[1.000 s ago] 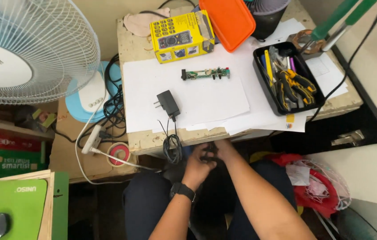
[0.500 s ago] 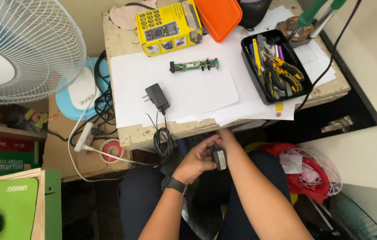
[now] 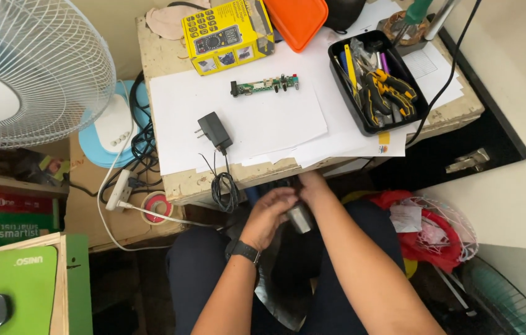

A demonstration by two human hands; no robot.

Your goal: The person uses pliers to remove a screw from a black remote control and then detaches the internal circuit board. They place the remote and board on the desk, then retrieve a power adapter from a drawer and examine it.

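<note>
A yellow box (image 3: pixel 227 28) with grey panels is seen beside an orange lid (image 3: pixel 299 20). A green circuit board (image 3: pixel 265 85) and a black adapter (image 3: pixel 214 131) are laid on white paper (image 3: pixel 256 121). Yellow-and-black pliers (image 3: pixel 387 93) are kept in a black tray (image 3: pixel 365 121). A white fan (image 3: pixel 27 68) is seen.

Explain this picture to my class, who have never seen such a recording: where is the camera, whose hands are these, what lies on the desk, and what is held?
The camera sits on a person's head and looks down, so both hands are their own. The left hand, with a dark wristwatch, and the right hand together hold a small grey part above the lap; what it is cannot be told. On the paper-covered desk lie a green circuit board, a black plug adapter, a yellow box, an orange lid and a black tray of tools.
</note>
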